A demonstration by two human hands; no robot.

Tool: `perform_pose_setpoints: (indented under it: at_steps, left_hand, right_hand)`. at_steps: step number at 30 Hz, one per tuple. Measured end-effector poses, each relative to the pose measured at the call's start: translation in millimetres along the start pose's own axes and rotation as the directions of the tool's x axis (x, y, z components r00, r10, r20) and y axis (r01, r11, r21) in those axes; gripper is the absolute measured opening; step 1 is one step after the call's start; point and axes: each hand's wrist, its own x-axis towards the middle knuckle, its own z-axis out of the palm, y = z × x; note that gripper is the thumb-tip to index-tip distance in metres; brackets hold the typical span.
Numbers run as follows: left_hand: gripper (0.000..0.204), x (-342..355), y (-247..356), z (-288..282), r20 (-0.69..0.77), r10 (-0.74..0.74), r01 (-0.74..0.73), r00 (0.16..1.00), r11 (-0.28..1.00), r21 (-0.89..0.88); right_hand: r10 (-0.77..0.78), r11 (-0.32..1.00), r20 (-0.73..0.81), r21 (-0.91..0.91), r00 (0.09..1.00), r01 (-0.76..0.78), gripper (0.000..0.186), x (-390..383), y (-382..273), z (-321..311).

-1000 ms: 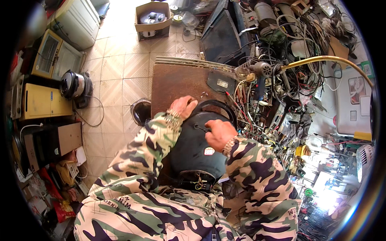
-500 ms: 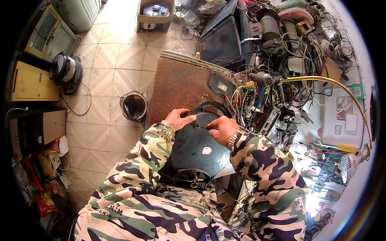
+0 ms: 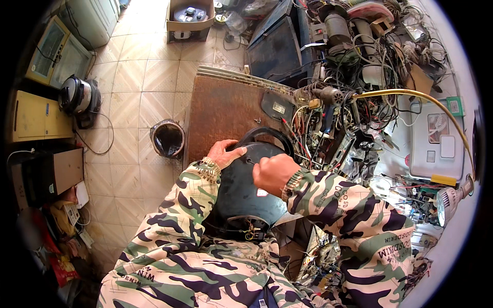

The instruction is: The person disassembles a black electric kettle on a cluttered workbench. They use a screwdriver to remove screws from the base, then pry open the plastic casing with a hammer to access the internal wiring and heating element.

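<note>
Head view: a round black appliance shell sits at the near edge of the brown table — against the person's lap. The left hand lies spread on its rim, while the right hand is fisted around a thin tool touching the shell — wires piled just right.

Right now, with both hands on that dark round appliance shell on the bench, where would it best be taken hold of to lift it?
Probably by the two opposite side rims of the dark round shell, a grip from left and right. Its top is domed and smooth, offering no purchase. The left hand already rests on its upper left edge; the right hand sits on top, closed as if around a small tool.
</note>
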Motion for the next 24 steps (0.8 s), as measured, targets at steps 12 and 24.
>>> perform_pose_setpoints:
  at_steps: [12, 24]
  left_hand:
    - [0.061, -4, 2, 7, 0.043, -0.005, 0.005, 0.999, 1.000, -0.008]
    - [0.064, -9, 15, 3, 0.026, -0.013, 0.014, 1.000, 0.999, -0.040]
  right_hand:
    - [0.002, 0.987, 0.080, -0.162, 0.997, 0.011, 0.015, -15, -13, 0]
    - [0.519, 0.537, 0.254, 0.646, 0.816, -0.542, 0.024, -13, 20, 28]
